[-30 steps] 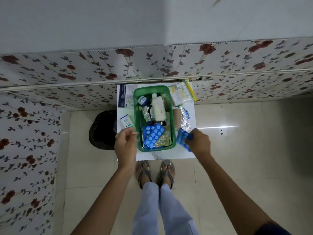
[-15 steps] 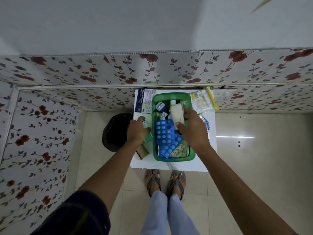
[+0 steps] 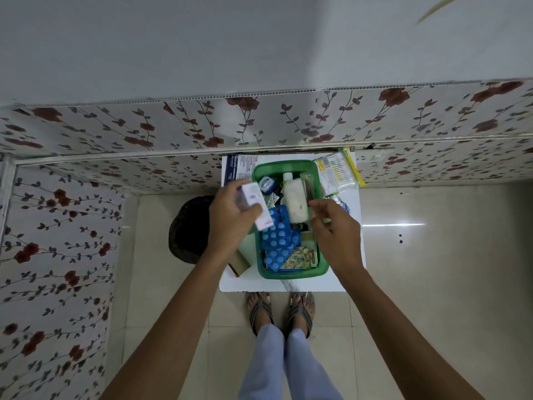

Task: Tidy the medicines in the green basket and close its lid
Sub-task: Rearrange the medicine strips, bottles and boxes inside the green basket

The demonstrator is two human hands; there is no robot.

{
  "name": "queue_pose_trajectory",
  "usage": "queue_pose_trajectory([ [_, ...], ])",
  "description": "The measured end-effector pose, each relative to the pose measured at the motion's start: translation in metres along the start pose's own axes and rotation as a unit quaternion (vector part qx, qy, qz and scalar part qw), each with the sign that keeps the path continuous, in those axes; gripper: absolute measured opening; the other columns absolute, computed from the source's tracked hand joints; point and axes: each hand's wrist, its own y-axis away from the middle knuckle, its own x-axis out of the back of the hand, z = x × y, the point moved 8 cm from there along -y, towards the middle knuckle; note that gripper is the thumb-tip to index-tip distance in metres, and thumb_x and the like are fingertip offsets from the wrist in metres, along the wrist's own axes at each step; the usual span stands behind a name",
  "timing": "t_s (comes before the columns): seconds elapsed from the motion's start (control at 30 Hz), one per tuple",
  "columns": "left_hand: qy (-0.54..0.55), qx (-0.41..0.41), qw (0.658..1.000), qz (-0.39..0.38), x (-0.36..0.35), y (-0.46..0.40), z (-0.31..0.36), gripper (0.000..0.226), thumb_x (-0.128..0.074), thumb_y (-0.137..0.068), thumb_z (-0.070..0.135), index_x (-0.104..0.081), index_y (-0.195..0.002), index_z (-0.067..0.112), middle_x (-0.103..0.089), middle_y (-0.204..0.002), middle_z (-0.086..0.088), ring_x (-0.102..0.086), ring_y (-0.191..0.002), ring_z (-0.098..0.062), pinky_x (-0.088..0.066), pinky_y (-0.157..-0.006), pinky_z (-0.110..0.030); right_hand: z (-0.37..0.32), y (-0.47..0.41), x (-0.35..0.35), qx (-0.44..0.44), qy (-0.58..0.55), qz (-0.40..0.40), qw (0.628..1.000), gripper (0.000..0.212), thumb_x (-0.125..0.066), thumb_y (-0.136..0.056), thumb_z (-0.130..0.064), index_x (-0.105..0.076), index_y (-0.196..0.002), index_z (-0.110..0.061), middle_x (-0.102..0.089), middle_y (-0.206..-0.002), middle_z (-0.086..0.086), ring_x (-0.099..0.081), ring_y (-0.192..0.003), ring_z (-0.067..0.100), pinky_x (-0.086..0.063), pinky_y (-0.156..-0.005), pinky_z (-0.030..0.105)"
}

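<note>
The green basket (image 3: 291, 275) stands on a small white table (image 3: 288, 285), its top uncovered. Inside lie blue blister packs (image 3: 277, 238), a white bottle (image 3: 294, 202), a small blue jar (image 3: 267, 184) and a yellow-green strip (image 3: 301, 257). My left hand (image 3: 230, 217) hovers over the basket's left rim, shut on a small white medicine box (image 3: 257, 207). Over the right rim hangs my right hand (image 3: 334, 226), fingers apart, holding nothing. No lid can be made out.
A leaflet (image 3: 235, 168) lies at the table's back left, plastic packets (image 3: 336, 171) and foil strips (image 3: 341, 203) at the back right. A small carton (image 3: 240, 262) sits left of the basket. A black bin (image 3: 187, 229) stands on the floor at left. Flowered walls enclose the corner.
My right hand put the blue blister pack into the basket and drew back to the right rim. My left hand lifted the white box from the table's left side.
</note>
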Motion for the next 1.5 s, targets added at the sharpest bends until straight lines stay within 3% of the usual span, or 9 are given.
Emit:
queue_pose_trajectory([
  [0.13, -0.057, -0.040, 0.997, -0.023, -0.028, -0.006, 0.008, 0.047, -0.069, -0.075, 0.011, -0.056, -0.120, 0.013, -0.054, -0.122, -0.011, -0.055, -0.104, -0.019, -0.043, -0.084, -0.024, 0.006, 0.003, -0.001, -0.006, 0.006, -0.007, 1.000, 0.023, -0.052, -0.089, -0.007, -0.064, -0.107, -0.013, -0.066, -0.104, 0.003, -0.057, -0.087, 0.009, -0.044, -0.070, 0.012],
  [0.3, -0.170, -0.091, 0.979, -0.063, -0.050, -0.041, 0.017, 0.055, -0.068, -0.078, 0.016, -0.049, -0.129, 0.012, -0.045, -0.129, -0.015, -0.049, -0.112, -0.025, -0.031, -0.086, -0.015, 0.005, -0.007, -0.001, -0.016, 0.012, -0.017, 1.000, 0.026, -0.051, -0.088, -0.006, -0.063, -0.110, -0.012, -0.063, -0.103, 0.000, -0.055, -0.086, 0.010, -0.046, -0.076, 0.022],
  [0.5, -0.253, -0.125, 0.959, -0.035, -0.052, -0.040, 0.025, 0.056, -0.061, -0.083, 0.016, -0.041, -0.136, 0.009, -0.045, -0.134, -0.016, -0.036, -0.127, -0.033, -0.031, -0.106, -0.038, -0.001, -0.021, -0.006, 0.005, 0.056, -0.037, 0.998, 0.030, -0.052, -0.088, -0.007, -0.061, -0.116, -0.010, -0.063, -0.104, 0.001, -0.053, -0.084, 0.009, -0.041, -0.075, 0.019],
  [0.77, -0.123, 0.049, 0.988, -0.075, -0.039, -0.039, -0.023, 0.036, -0.054, -0.086, 0.010, -0.057, -0.123, 0.007, -0.062, -0.119, -0.019, -0.059, -0.107, -0.030, -0.045, -0.087, -0.030, -0.023, -0.055, -0.098, 0.010, 0.269, -0.154, 0.951, 0.039, -0.043, -0.095, -0.018, -0.043, -0.125, 0.006, -0.058, -0.120, 0.024, -0.057, -0.109, 0.035, -0.046, -0.086, 0.037],
  [0.9, -0.071, 0.061, 0.992, -0.084, -0.037, -0.037, -0.030, 0.036, -0.056, -0.084, 0.008, -0.061, -0.119, 0.017, -0.068, -0.106, -0.015, -0.063, -0.097, -0.030, -0.053, -0.085, -0.046, -0.021, -0.064, -0.107, -0.027, 0.251, -0.121, 0.960, 0.031, -0.047, -0.092, -0.013, -0.049, -0.117, 0.005, -0.059, -0.116, 0.023, -0.057, -0.106, 0.035, -0.046, -0.085, 0.036],
  [1.13, -0.052, 0.080, 0.991, -0.092, -0.040, -0.039, -0.036, 0.038, -0.053, -0.087, 0.008, -0.057, -0.124, 0.017, -0.064, -0.116, -0.013, -0.060, -0.105, -0.031, -0.050, -0.092, -0.046, -0.024, -0.055, -0.098, 0.012, 0.245, -0.075, 0.967, 0.025, -0.051, -0.090, -0.012, -0.053, -0.113, -0.003, -0.063, -0.111, 0.020, -0.060, -0.100, 0.035, -0.048, -0.080, 0.037],
  [1.3, -0.084, -0.025, 0.995, 0.042, -0.024, -0.026, -0.006, 0.039, -0.054, -0.086, 0.008, -0.053, -0.125, 0.009, -0.051, -0.126, -0.016, -0.051, -0.116, -0.031, -0.043, -0.100, -0.043, -0.038, -0.047, -0.044, 0.083, 0.093, 0.015, 0.992, 0.026, -0.053, -0.088, -0.010, -0.062, -0.112, -0.009, -0.068, -0.103, 0.012, -0.063, -0.090, 0.025, -0.051, -0.078, 0.034],
  [1.43, -0.005, -0.109, 0.994, 0.020, -0.038, 0.000, 0.025, 0.029, -0.051, -0.088, 0.005, -0.059, -0.115, 0.013, -0.054, -0.114, -0.006, -0.057, -0.102, -0.021, -0.049, -0.080, -0.024, 0.033, -0.039, 0.030, -0.064, 0.028, 0.135, 0.988, 0.024, -0.054, -0.087, -0.009, -0.066, -0.107, -0.010, -0.072, -0.099, 0.008, -0.066, -0.088, 0.022, -0.049, -0.081, 0.030],
  [1.5, 0.026, -0.108, 0.994, -0.001, -0.048, 0.008, 0.028, 0.028, -0.050, -0.088, 0.004, -0.060, -0.112, 0.015, -0.058, -0.108, -0.005, -0.060, -0.091, -0.015, -0.045, -0.067, -0.010, 0.082, -0.041, 0.039, -0.154, 0.074, 0.112, 0.979, 0.030, -0.056, -0.086, -0.011, -0.062, -0.115, -0.008, -0.069, -0.110, 0.013, -0.064, -0.098, 0.027, -0.047, -0.087, 0.032],
])
